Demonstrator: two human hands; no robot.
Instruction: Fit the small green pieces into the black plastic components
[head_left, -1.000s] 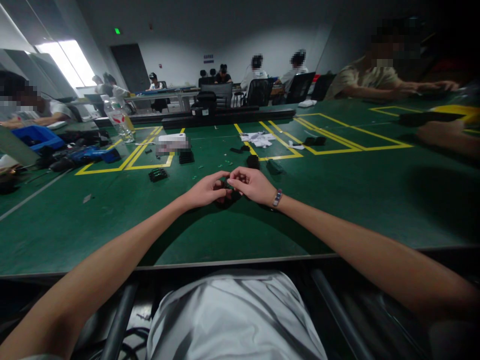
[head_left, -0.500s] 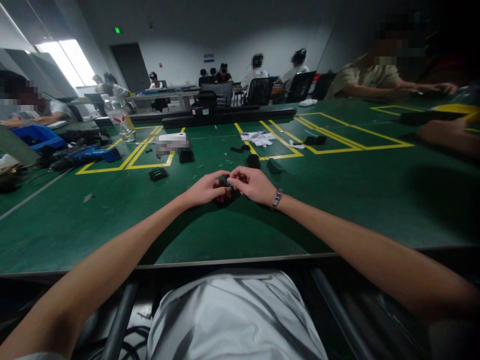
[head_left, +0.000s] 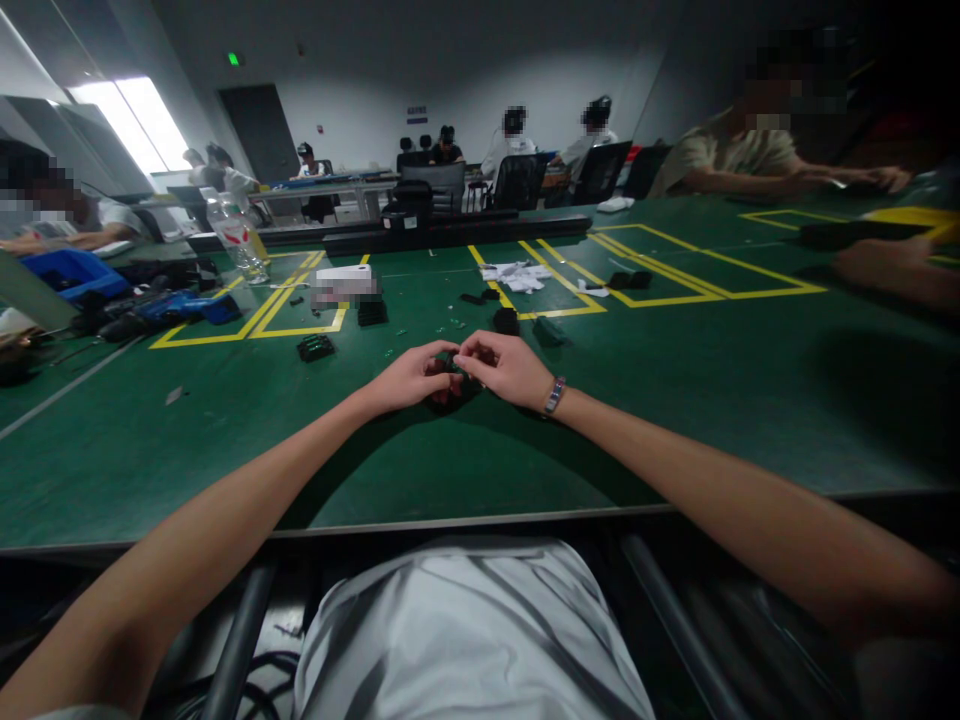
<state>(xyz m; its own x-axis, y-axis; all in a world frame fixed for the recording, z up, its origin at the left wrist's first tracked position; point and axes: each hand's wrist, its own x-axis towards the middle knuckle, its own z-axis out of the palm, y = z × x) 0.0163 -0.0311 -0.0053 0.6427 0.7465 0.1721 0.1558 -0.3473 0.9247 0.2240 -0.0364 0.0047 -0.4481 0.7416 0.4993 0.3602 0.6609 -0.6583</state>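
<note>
My left hand and my right hand meet above the green table, fingertips almost touching. Between them is a small dark piece, mostly hidden by the fingers, so its kind cannot be made out. The left fingers curl round it from the left; the right thumb and forefinger pinch at its right side. Just beyond my hands lie small green bits and a black block. Left of them sits a black part with green pieces in it, and farther back another black block.
White paper slips lie past my hands, inside yellow tape lines. A plastic bottle, a blue power tool and a blue bin stand at left. A small clear bag is near my right hand. Co-workers sit around.
Hardly anything differs. My hands stay together in the same place, with only a slight shift of the fingers and of the view.
</note>
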